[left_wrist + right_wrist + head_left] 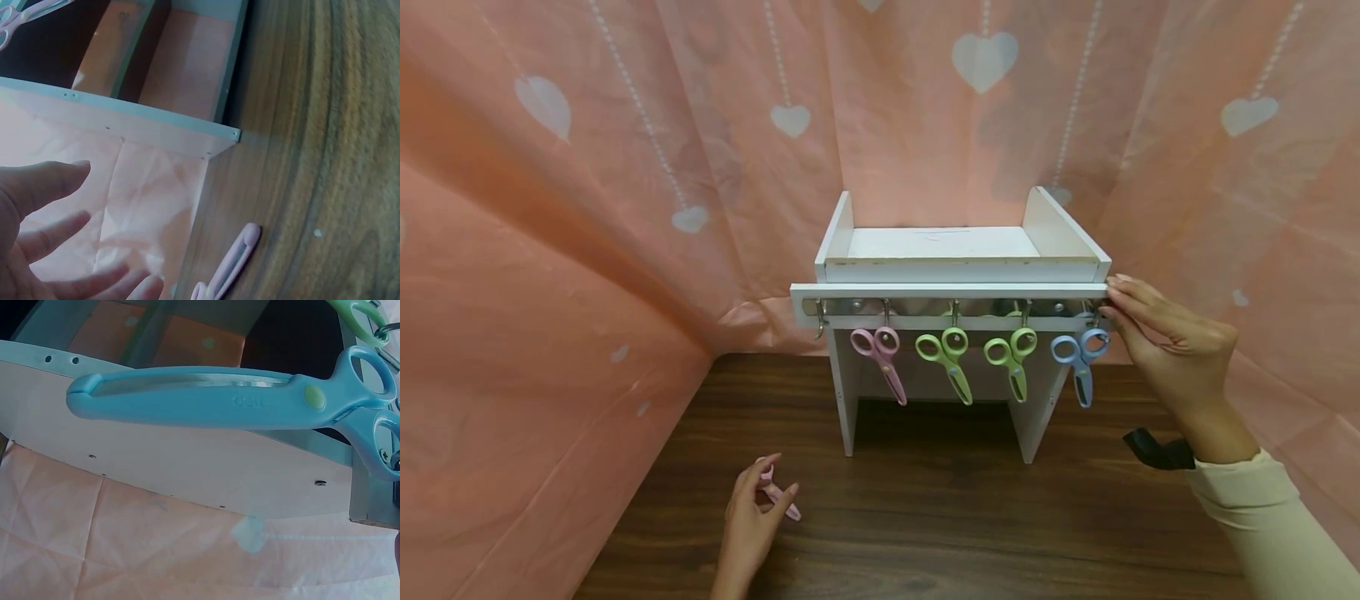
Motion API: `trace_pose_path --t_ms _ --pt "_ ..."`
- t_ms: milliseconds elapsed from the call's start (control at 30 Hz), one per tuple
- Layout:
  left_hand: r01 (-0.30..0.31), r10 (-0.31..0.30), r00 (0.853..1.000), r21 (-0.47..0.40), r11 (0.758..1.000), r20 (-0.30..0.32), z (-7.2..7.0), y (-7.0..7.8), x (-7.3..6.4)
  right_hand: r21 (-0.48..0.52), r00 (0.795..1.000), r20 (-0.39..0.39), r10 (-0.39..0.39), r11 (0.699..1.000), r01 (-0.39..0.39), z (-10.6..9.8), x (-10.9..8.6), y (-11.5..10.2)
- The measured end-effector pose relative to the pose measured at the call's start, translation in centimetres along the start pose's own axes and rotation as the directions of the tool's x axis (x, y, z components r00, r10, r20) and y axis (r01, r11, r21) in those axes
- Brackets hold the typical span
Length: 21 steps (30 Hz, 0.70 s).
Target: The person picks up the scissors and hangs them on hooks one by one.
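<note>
My left hand (751,517) is low over the table, fingers loosely spread, above a pair of pink scissors (792,510) lying on the wood. In the left wrist view these scissors (234,261) lie beyond the fingertips, with a gap between. With thumb and fingers, my right hand (1183,354) pinches the right end of a white hook rail (925,291). From its metal hooks hang pink scissors (891,379), two green pairs, one left (957,379) and one right (1017,379), and blue scissors (1082,385) nearest that hand. The leftmost hook (820,321) holds nothing.
The rail runs along the front of a white shelf unit (842,392) standing on the dark wooden table (940,517). Pink cloth (625,275) with white hearts hangs behind and at both sides. A black strap (1157,450) sticks out at the right wrist.
</note>
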<state>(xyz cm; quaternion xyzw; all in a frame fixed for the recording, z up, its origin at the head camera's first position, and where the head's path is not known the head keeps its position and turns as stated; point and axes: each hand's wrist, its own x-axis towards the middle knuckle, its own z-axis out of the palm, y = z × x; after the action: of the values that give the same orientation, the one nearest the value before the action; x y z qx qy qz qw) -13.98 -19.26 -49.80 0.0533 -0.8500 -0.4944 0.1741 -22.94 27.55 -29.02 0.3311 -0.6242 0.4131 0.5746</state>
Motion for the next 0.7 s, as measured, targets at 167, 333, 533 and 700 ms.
trace_pose_path --t_ms 167,333,533,700 --pt "-0.017 0.018 1.0 0.064 0.998 -0.017 -0.1 -0.5 -0.1 -0.001 1.0 0.003 0.004 1.0 -0.004 0.0 -0.1 0.0" --pt "0.005 -0.009 1.0 0.163 0.987 0.024 -0.2 -0.7 -0.3 0.002 1.0 -0.003 0.004 1.0 -0.004 0.1 0.0 -0.1" --pt "-0.02 0.01 0.999 0.208 0.978 0.052 0.1 -1.1 -0.6 -0.008 1.0 0.004 0.0 1.0 0.0 0.0 0.0 0.0" --pt "0.0 -0.02 0.996 0.229 0.973 0.085 0.1 -1.2 -0.8 -0.004 1.0 0.0 -0.003 1.0 0.003 0.0 -0.1 0.1"
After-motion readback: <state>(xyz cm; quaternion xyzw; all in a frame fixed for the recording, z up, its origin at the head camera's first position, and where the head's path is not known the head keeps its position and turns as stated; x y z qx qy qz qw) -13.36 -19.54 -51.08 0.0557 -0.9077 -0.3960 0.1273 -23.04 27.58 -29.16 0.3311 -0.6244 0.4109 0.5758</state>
